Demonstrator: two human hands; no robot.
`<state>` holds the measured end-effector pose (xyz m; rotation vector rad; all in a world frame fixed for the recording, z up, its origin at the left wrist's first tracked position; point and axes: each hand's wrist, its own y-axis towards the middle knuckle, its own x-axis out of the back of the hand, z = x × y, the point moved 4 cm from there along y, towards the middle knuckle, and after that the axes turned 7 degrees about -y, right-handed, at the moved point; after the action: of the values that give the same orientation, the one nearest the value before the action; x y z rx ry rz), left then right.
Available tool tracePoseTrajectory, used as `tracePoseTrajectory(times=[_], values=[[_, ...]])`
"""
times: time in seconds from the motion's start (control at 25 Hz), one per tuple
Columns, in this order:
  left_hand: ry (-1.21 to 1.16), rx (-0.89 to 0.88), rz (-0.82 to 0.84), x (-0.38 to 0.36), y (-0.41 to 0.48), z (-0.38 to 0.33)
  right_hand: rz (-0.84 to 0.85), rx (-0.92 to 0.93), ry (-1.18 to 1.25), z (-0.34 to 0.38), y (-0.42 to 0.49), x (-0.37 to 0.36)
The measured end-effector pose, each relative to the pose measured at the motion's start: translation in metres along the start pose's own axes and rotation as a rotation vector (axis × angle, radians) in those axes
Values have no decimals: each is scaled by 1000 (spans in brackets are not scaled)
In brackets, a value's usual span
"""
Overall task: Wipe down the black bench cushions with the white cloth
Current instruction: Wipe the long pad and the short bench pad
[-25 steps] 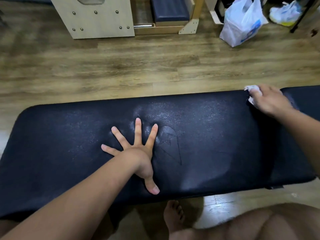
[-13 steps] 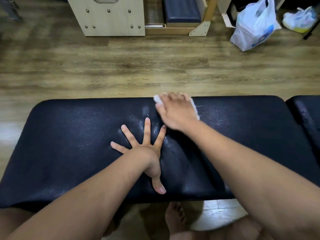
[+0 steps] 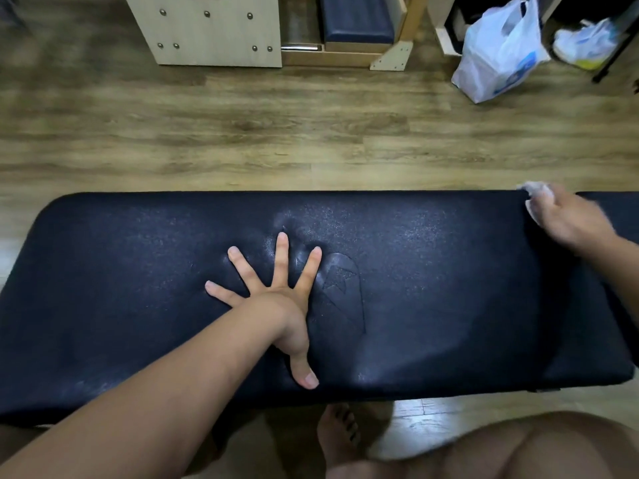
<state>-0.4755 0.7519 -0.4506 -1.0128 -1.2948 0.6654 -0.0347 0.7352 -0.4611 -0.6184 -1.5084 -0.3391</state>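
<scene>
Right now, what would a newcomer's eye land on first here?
The left hand, fingers splayed flat, presses the middle of the black bench cushion. The right hand, blurred, holds the white cloth at the cushion's far right corner. A white plastic bag stands on the wooden floor beyond.

Black bench cushion [image 3: 138,271] is laid flat, lengthwise across the view, dented and creased near centre. White cloth [image 3: 536,194] is bunched at its far right corner, gripped under the right hand [image 3: 570,221].

Forearms [image 3: 173,392] bare, one foot [image 3: 340,433] and knee [image 3: 536,444] bare.
</scene>
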Motion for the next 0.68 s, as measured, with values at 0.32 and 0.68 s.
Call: tracePoseTrajectory(times=[0.32,0.68], values=[[11,38,23,1,-2,0,-57,-23,21,41,-6,13],[22,73,-13,0,-9,-6,-82,729,-44,236,-96,-15]])
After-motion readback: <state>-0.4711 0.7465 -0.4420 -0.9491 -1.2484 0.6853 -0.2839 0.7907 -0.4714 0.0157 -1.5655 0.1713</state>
